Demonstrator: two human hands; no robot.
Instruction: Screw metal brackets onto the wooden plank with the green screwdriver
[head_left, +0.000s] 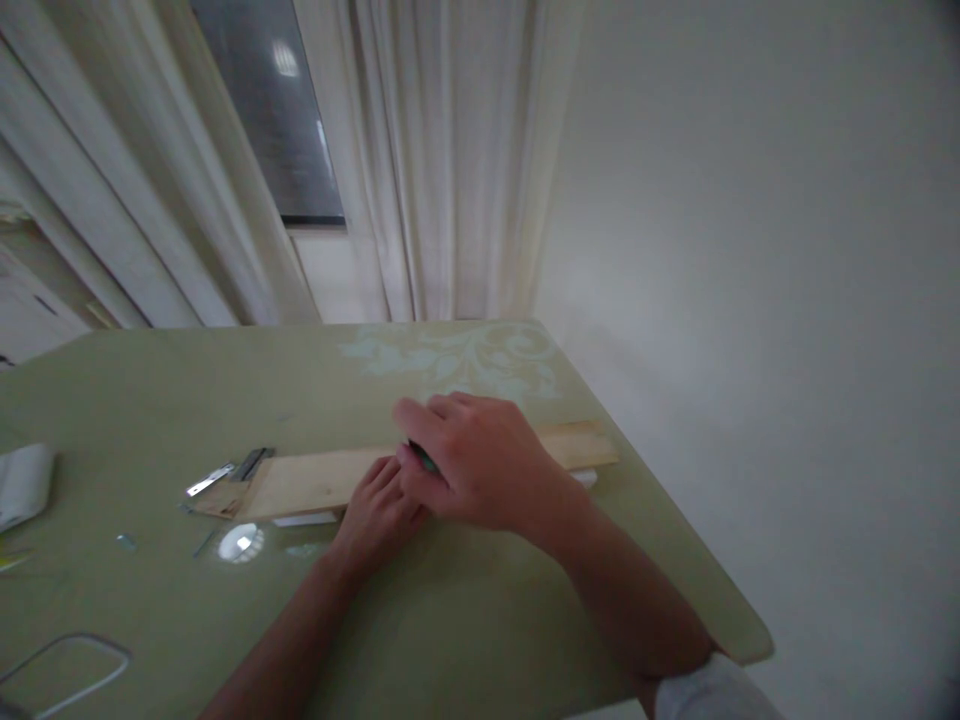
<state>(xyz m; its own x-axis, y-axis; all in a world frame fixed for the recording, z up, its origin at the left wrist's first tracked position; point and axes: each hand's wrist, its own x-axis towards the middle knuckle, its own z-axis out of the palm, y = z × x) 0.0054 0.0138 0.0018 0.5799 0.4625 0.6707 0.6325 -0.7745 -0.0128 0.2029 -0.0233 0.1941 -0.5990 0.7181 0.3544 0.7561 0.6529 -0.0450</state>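
A long pale wooden board (315, 480) lies flat across the green table (465, 610). My left hand (379, 515) rests on the board's near edge with its fingers laid flat on the wood. My right hand (480, 460) sits over the board just above the left one, fingers curled round a thin dark green tool (422, 458), most of which is hidden. The board's right end (585, 445) sticks out past my right hand.
Small metal pieces (225, 475) lie at the board's left end, with a round shiny lid (240, 543) nearer me. A white cloth (22, 485) sits at the far left. A white cord loop (71, 665) lies at the near left. Curtains and a wall stand behind.
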